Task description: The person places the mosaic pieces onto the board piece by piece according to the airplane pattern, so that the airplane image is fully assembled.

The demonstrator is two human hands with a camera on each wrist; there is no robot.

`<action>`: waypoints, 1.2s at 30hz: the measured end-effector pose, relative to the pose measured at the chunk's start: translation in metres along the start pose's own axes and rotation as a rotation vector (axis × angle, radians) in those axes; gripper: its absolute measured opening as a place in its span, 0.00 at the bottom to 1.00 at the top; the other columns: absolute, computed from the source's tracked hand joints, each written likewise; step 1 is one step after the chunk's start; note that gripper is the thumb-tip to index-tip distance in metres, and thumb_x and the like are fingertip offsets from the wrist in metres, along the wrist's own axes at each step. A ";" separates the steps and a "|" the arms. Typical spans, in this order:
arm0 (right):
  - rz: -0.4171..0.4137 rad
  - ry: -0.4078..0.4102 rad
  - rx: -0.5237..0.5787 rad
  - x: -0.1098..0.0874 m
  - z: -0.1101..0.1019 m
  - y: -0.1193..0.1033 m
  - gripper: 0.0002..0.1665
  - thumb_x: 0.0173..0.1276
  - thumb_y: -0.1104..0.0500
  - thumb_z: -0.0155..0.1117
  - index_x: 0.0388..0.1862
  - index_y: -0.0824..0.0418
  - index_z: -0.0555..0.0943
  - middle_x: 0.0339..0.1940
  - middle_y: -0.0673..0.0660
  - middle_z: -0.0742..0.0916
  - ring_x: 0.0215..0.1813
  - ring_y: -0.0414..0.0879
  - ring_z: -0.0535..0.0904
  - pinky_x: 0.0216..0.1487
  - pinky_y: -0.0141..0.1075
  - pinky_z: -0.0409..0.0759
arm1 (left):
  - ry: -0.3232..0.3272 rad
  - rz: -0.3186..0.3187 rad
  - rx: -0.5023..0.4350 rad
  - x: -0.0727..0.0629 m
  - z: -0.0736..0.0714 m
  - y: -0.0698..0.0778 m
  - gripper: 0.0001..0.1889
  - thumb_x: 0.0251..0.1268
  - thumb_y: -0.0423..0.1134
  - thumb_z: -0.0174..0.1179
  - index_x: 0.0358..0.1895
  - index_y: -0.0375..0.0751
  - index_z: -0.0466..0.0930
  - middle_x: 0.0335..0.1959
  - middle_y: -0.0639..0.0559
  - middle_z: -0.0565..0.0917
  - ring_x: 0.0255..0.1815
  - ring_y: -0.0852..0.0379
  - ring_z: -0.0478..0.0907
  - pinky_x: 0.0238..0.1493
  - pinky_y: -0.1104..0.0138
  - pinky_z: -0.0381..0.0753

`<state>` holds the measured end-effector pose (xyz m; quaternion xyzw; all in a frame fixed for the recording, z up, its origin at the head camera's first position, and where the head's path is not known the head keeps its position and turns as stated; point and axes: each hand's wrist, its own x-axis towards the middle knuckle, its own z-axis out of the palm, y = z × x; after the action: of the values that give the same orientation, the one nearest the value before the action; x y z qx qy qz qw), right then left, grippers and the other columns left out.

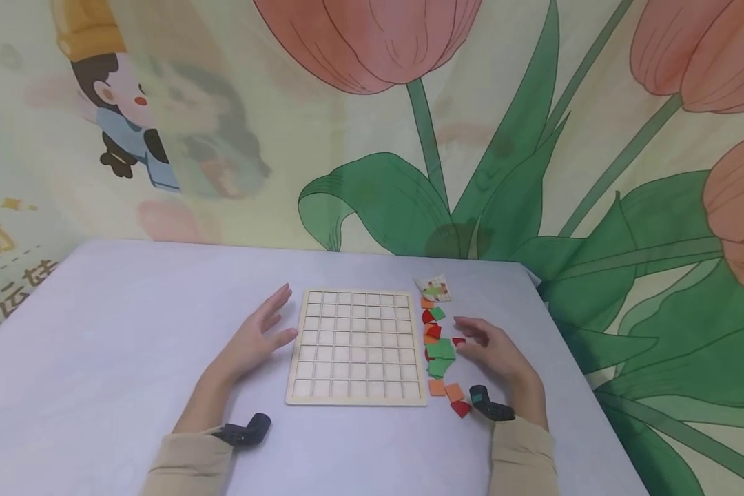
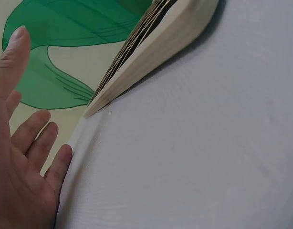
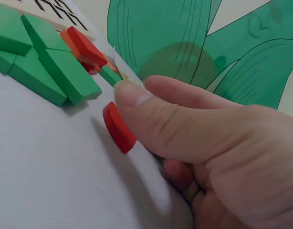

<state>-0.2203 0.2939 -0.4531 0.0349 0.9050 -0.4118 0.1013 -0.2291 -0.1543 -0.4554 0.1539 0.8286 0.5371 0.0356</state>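
Note:
A pale wooden grid board (image 1: 356, 348) lies flat on the table, its cells without pieces. My left hand (image 1: 262, 337) hovers beside the board's left edge, fingers extended and thumb spread. In the left wrist view, the left hand (image 2: 29, 176) holds nothing. To the right of the board, my right hand (image 1: 499, 355) has its thumb and index fingertips apart. Close by its thumb is a red curved piece (image 3: 119, 128), partly hidden behind the thumb in the right wrist view; no grip on it shows. Green pieces (image 1: 440, 349) lie between the board and this hand.
Orange pieces (image 1: 437, 387) and a red piece (image 1: 461, 409) lie near the board's lower right corner. A small patterned card (image 1: 434, 288) is by its upper right corner. The white-covered table (image 1: 130, 331) meets a printed backdrop (image 1: 372, 138) at its far edge.

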 end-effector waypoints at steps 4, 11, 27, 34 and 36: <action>-0.069 -0.030 -0.017 -0.004 0.003 -0.004 0.32 0.62 0.56 0.68 0.65 0.48 0.72 0.67 0.55 0.73 0.73 0.55 0.62 0.71 0.55 0.64 | -0.008 -0.019 0.064 -0.004 -0.001 0.001 0.45 0.57 0.49 0.66 0.75 0.55 0.50 0.76 0.51 0.55 0.73 0.35 0.57 0.72 0.45 0.57; -0.139 -0.009 -0.056 -0.002 0.007 -0.003 0.24 0.63 0.63 0.65 0.59 0.53 0.78 0.60 0.55 0.78 0.68 0.54 0.68 0.69 0.54 0.67 | -0.020 -0.073 0.178 -0.008 0.004 0.001 0.48 0.49 0.56 0.70 0.74 0.66 0.51 0.76 0.48 0.56 0.75 0.40 0.53 0.73 0.44 0.54; -0.050 0.057 -0.163 -0.001 0.011 -0.012 0.19 0.65 0.64 0.63 0.55 0.52 0.81 0.51 0.55 0.81 0.64 0.55 0.72 0.65 0.54 0.72 | -0.046 0.041 0.276 -0.005 0.011 0.002 0.44 0.53 0.56 0.67 0.74 0.55 0.56 0.76 0.50 0.55 0.76 0.42 0.51 0.73 0.43 0.53; -0.030 0.074 -0.181 0.000 0.012 -0.016 0.18 0.63 0.65 0.64 0.52 0.53 0.81 0.52 0.56 0.80 0.61 0.55 0.73 0.63 0.54 0.74 | -0.030 0.039 0.276 -0.005 0.012 0.000 0.42 0.54 0.55 0.66 0.73 0.55 0.58 0.76 0.51 0.57 0.76 0.42 0.53 0.73 0.43 0.54; -0.013 0.075 -0.189 0.000 0.012 -0.017 0.18 0.63 0.65 0.64 0.52 0.53 0.81 0.52 0.56 0.80 0.60 0.55 0.73 0.61 0.54 0.75 | -0.024 0.044 0.274 -0.005 0.012 0.000 0.41 0.55 0.55 0.66 0.72 0.55 0.59 0.75 0.51 0.59 0.76 0.42 0.54 0.72 0.43 0.55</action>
<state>-0.2210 0.2737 -0.4484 0.0347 0.9432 -0.3235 0.0677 -0.2213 -0.1456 -0.4610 0.1817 0.8901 0.4178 0.0122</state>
